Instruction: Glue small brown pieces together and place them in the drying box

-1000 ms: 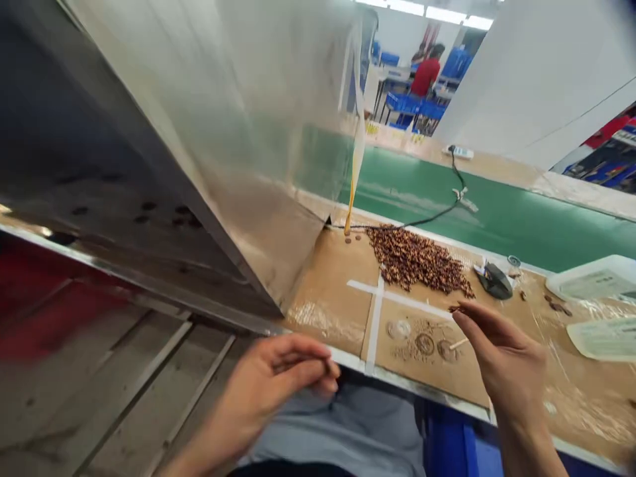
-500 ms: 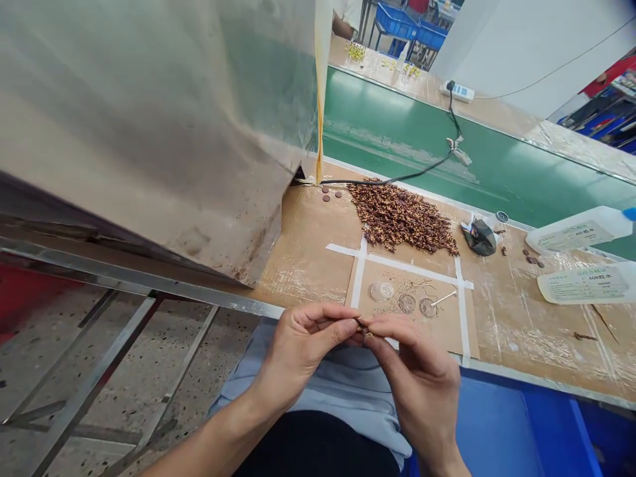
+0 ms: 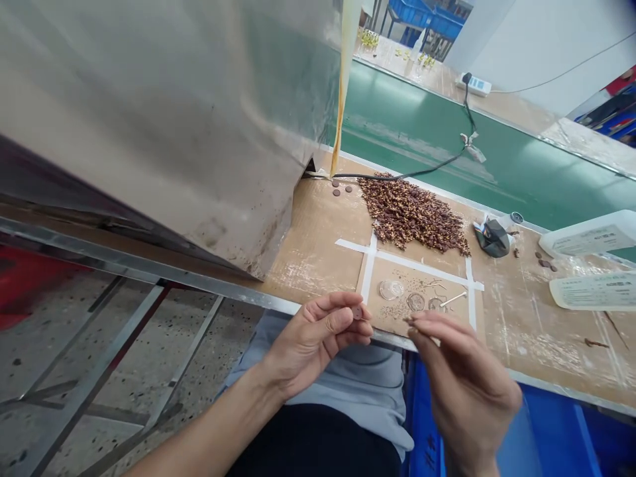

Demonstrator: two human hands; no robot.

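Note:
Between the thumb and fingers of my left hand (image 3: 322,338) is a small brown disc (image 3: 356,312), held above the table's front edge. To its right, my right hand (image 3: 464,377) is closed in a pinch on a tiny brownish piece (image 3: 408,319), too small to name. The two hands are apart. Just beyond them, a clear round dish (image 3: 391,289), a second small dish (image 3: 416,302) and a thin white stick (image 3: 453,298) lie among scattered tiny grains. Behind these spreads a large pile of small brown-and-yellow pieces (image 3: 415,215).
White tape strips (image 3: 422,262) mark off the work spot. At right lie two labelled plastic bottles (image 3: 596,291), a black crumpled bag (image 3: 491,237) and several brown discs (image 3: 545,262). A large sheet-covered panel (image 3: 199,132) stands at left. A black cable (image 3: 432,171) crosses behind the pile.
My hands, together before, have separated. The right hand has moved right with a tiny piece in its fingertips; the left keeps the disc, now more visible. The view has shifted slightly.

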